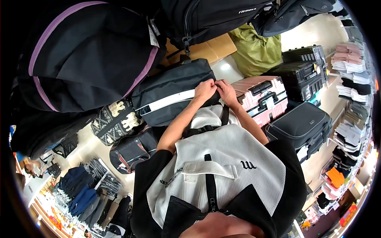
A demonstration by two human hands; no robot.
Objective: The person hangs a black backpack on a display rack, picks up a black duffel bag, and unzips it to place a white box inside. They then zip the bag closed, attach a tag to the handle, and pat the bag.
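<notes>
- Bag [174, 85], black with a pale band [172, 100], is lying near the middle of the view, toward eleven o'clock; we are taking twelve as the top.
- Its long axis is running from eight o'clock to two, so that, from the fingers, we are seeing its bulk extending between eight and nine.
- The left hand [205, 90] is resting at the bag's two-o'clock end and is lying nearer to its middle than the right hand [227, 94], just beside it toward three.
- The fingers of both hands are sitting bent and together, seemingly clamped on the bag's edge; we are not seeing the tips clearly enough to tell which part they are pinching.
- A pink suitcase [258, 93] is standing near the right hand, toward three; a black soft suitcase [299, 123] is lying beyond, toward four.
- An olive cover [256, 51] is showing toward two from the hands, while a large purple-trimmed bag [99, 59] is filling the region toward ten.
</notes>
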